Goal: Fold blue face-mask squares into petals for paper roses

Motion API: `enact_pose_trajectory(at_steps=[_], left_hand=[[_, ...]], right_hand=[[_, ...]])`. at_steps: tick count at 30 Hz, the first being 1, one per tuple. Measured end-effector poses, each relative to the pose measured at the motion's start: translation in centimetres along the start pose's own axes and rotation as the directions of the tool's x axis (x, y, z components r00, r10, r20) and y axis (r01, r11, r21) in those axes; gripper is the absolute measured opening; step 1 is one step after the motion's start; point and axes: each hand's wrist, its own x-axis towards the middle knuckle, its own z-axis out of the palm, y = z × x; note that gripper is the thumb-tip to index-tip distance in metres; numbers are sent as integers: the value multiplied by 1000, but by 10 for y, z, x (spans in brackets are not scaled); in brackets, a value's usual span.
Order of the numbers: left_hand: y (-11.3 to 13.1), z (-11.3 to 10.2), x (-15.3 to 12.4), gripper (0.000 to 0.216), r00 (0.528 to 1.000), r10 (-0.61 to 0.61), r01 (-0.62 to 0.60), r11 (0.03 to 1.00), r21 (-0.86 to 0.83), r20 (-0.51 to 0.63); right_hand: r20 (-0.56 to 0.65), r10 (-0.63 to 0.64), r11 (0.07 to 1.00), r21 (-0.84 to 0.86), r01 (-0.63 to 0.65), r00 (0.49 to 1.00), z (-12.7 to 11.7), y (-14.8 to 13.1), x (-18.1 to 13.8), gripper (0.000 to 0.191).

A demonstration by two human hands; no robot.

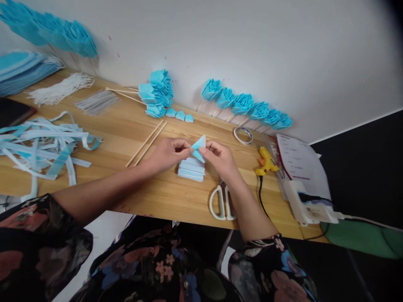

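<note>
**A:** How do the arms lie?

**B:** Both bare forearms come out of flowered sleeves and cross the near edge of the wooden surface (157,197), slanting toward each other. White-handled scissors (222,203) lie just beside the right wrist, on its inner side.

**A:** And the hands themselves?

**B:** The left hand (168,153) and right hand (220,159) meet knuckles-up, with their fingers curled inward. Each one pinches a side of a small folded blue piece (199,149) between thumb and fingertips. The piece is held between them with its point upward, lifted off the wood.

**A:** What's under it?

**B:** A small stack of pale blue pieces (191,170) sits directly below the fingertips, between the two hands.

**A:** Further out?

**B:** Two wooden sticks (146,142) lie just beyond the left hand. A yellow glue gun (266,162) is near the outer side of the right hand, and a tape roll (243,135) is beyond that hand. Well past both hands, a row of blue paper roses (245,105) lies along the wall.
</note>
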Motion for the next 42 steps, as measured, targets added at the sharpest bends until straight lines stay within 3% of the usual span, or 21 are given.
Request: enact_pose_trajectory(at_steps=[13,23,28,31,36,42], left_hand=[[2,-3,-1,20,1000,2,-3,998,-62,-9],[-6,1,-1,28,998,41,-37,997,-75,56],[1,1,-6,26,990,-20,20,1000,-1,141],[-1,1,-5,24,993,-8,9,1000,-11,118],[-9,1,0,24,999,41,-40,998,-43,30],[-5,1,0,24,996,54,-49,996,-68,65]], right_hand=[[-71,-27,997,-76,21,997,0,5,1,34],[16,-18,999,-28,18,1000,7,1,-2,36],[-59,-44,998,-47,41,997,5,-3,-2,34],[-88,-69,996,-65,63,994,2,-6,-2,37],[5,-33,997,-64,33,999,2,-6,-1,42],[10,-36,997,-73,36,999,5,-1,0,40]])
